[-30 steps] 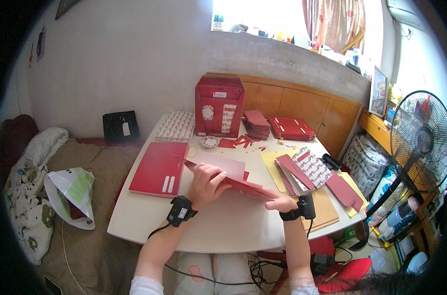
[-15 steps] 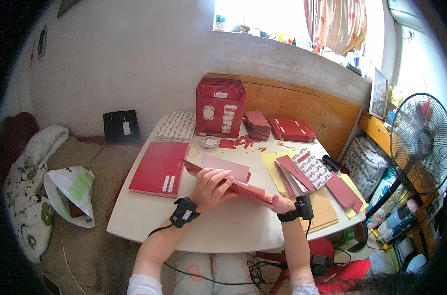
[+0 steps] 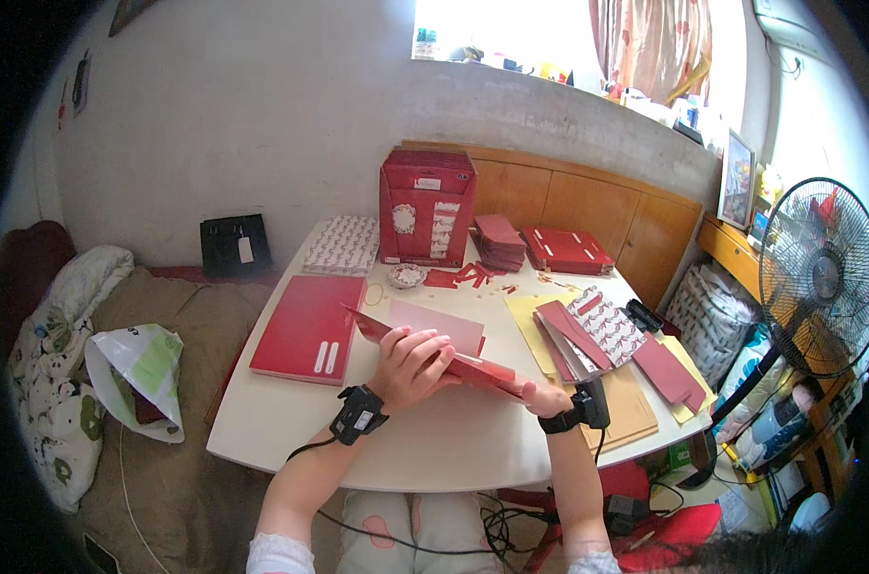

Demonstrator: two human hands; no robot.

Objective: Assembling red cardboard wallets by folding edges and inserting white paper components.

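Note:
A red folded card (image 3: 485,371) is held tilted above the near middle of the white table. My left hand (image 3: 410,365) wraps over its left part with the fingers closed. The right end of the card is pinched by my right hand (image 3: 543,398). Whatever lies between its folds is hidden. Beyond the card, a pale pink sheet (image 3: 441,322) lies flat on the table. Left of my left hand is a large red stack of flat covers (image 3: 300,330) with two white slots. Right of my right hand lie dark red folded cards (image 3: 576,337) and a patterned card (image 3: 606,323).
A tall red box (image 3: 429,206) stands at the table's back, beside patterned sheets (image 3: 343,244) and red stacks (image 3: 568,251). Red scraps (image 3: 474,275) and a small round patterned dish (image 3: 407,275) lie before it. Tan sheets (image 3: 626,411) are at right, near a black fan (image 3: 817,277).
Both hands keep their grip in nearly the same place. The red card's far left corner has shifted very slightly left and up.

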